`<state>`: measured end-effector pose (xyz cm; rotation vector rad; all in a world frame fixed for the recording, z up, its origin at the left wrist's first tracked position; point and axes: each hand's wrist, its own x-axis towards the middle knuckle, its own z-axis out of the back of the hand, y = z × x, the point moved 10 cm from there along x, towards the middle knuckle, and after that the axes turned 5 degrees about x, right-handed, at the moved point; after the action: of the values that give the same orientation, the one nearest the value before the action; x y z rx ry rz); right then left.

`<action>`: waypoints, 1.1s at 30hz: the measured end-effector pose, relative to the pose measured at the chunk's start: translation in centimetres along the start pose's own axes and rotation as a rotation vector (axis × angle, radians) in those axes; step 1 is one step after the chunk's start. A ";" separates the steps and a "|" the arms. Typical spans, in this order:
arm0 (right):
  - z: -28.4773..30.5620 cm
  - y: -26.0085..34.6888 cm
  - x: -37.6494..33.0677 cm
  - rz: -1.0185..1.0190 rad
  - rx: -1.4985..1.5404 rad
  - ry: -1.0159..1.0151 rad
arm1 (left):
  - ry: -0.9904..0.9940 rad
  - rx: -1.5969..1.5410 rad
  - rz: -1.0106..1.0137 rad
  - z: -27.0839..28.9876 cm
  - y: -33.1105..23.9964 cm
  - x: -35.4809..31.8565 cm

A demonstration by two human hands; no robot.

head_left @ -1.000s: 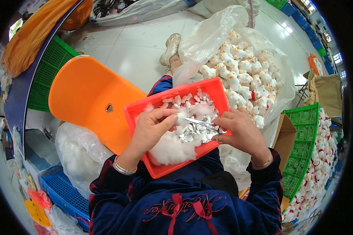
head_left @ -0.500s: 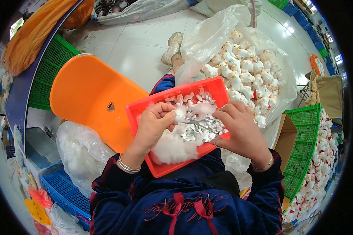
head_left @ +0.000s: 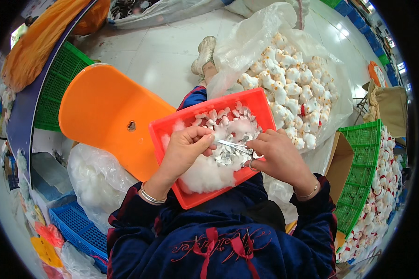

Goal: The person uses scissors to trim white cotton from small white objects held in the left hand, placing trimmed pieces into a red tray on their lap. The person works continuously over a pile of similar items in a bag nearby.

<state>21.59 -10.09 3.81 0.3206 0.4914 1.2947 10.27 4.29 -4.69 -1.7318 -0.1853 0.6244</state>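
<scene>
My right hand (head_left: 280, 157) has its fingers in the loops of a slim metal tool with scissor handles, which looks like forceps (head_left: 232, 144). Its narrow jaws are nearly together and point left. They reach the fingertips of my left hand (head_left: 187, 149), pinched round a small white piece mostly hidden by the thumb. Both hands are above a red plastic tray (head_left: 191, 202) on my lap. Fluffy white stuffing (head_left: 206, 177) lies at its near left side and in its middle. Around it are many small white and silvery pieces (head_left: 226, 156).
Beyond the tray, a clear plastic bag (head_left: 246, 42) spills over with small white plush toys (head_left: 293, 88). An orange stool (head_left: 107, 111) stands at left, beside a bag of stuffing (head_left: 95, 181) and a blue crate (head_left: 77, 228). Green crates (head_left: 358, 181) are at right, near more toys.
The forceps' jaws were spread apart and are now nearly together, with the handles closer. My right hand has lowered slightly; the left hand has barely moved.
</scene>
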 end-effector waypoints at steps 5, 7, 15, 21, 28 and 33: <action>0.1 -1.4 -0.3 -0.025 0.113 0.017 | 0.015 0.085 -0.035 0.4 -0.9 -0.3; 0.6 -2.6 -0.9 -0.035 0.162 -0.003 | 0.000 0.087 -0.070 0.7 -1.2 -0.5; -0.8 -0.8 -0.4 0.103 0.304 -0.059 | 0.045 0.184 -0.016 0.1 -1.4 -0.6; -0.4 -2.0 -0.7 -0.002 0.150 -0.057 | -0.003 0.022 -0.026 0.7 -1.9 -0.7; -1.1 -1.1 -0.1 -0.006 0.117 0.040 | 0.065 0.090 -0.013 -0.6 -1.2 -0.4; -0.6 -1.6 -0.3 0.003 0.152 -0.017 | 0.086 0.179 0.003 -0.2 -1.8 -0.6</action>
<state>22.55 -10.82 2.61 0.4596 0.5765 1.2594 10.25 4.31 -2.82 -1.5826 -0.0639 0.5505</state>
